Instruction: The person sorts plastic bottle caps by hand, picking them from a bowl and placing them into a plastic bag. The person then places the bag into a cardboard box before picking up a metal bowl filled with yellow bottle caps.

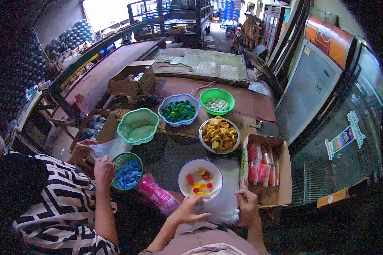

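Nearest the camera is my shirt front, with my two hands just beyond it. My left hand is open, thumb and fingers parted, at the near rim of the white bowl; whether the fingertips touch anything, I cannot tell. My right hand is nearly closed, pinching the edge of a clear plastic bag. The red and yellow caps lie inside the bowl, ahead of my left hand, which is the nearer one; the bag lies between my hands, its long axis unclear. To the right, a cardboard box holds red-filled packets. Left of the bowl, a pink packet lies slantwise on the worktop; beyond it, a co-worker's hand is above a green basket of blue caps.
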### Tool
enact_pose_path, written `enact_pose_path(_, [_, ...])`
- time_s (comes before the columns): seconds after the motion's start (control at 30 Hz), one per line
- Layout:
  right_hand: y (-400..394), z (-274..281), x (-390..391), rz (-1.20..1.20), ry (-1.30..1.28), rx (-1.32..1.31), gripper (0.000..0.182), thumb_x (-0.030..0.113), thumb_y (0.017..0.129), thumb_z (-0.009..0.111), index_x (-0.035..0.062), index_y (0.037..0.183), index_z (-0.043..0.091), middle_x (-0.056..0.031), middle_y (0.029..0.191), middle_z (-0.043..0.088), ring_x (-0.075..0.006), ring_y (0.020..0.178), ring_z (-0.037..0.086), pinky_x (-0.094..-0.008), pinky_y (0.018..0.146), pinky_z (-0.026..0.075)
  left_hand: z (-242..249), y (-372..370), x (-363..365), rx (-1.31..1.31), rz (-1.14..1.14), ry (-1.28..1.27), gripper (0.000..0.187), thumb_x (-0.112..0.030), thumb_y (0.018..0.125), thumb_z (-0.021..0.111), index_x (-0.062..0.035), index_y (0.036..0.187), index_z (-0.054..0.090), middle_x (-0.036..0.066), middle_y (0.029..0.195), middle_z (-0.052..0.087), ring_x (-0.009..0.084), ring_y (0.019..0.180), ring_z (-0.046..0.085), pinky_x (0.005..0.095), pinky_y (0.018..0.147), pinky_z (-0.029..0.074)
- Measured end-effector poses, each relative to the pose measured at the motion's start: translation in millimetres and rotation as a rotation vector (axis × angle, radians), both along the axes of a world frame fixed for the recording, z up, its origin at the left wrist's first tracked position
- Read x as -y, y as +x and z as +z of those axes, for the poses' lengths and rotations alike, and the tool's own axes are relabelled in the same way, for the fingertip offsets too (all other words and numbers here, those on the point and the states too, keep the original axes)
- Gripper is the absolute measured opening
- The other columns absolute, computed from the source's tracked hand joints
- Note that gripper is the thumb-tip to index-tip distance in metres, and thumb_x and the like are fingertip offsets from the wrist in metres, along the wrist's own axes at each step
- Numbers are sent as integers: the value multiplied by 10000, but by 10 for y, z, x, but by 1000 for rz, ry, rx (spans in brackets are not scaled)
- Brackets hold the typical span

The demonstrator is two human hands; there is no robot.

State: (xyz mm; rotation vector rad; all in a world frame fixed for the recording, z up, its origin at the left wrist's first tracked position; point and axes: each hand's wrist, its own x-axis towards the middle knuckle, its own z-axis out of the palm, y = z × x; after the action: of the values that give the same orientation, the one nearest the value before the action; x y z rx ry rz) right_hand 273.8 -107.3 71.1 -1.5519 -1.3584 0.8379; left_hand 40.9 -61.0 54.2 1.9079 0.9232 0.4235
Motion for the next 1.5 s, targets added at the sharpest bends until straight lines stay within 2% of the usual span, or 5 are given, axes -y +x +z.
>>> enact_pose_path(0.33, [411,-213,-132,-268,339,-233,142,155,858,486,58,767,533,46,666,482,-32,581,415,-184,535,334,-375,-501,-78,61,10,-211,266,-128,752,611,0,979,554,122,898,612,161,845,583,307,744,459])
enact_pose_path(0.67, [357,-444,-194,-529,164,-874,116,162,856,489,62,850,547,-5,741,552,-74,650,511,-202,599,409,-364,-656,-46,525,210,-477,201,-88,792,589,-20,969,524,30,850,580,99,773,555,255,679,472])
enact_pose_path(1.13, [89,-674,-399,-200,83,-260,310,95,787,569,9,1072,483,-71,980,554,-149,824,544,-277,729,456,-393,-915,-228,909,936,-81,80,-13,777,576,-42,834,528,-3,775,562,65,699,525,203,658,437])
enact_pose_path(1.3, [-565,-623,-405,81,8,-90,366,68,748,609,25,1091,487,-85,976,549,-141,818,558,-262,711,468,-489,-755,-293,341,707,468,165,-72,703,659,-39,828,556,41,768,552,142,674,523,268,591,428])
enact_pose_path(1.5, [-1166,-444,-322,280,91,-32,350,107,716,649,13,1028,520,-101,896,555,-157,765,585,-263,635,489,-363,-381,-176,336,394,431,247,-129,645,686,-32,833,557,107,743,542,258,650,538,330,565,439])
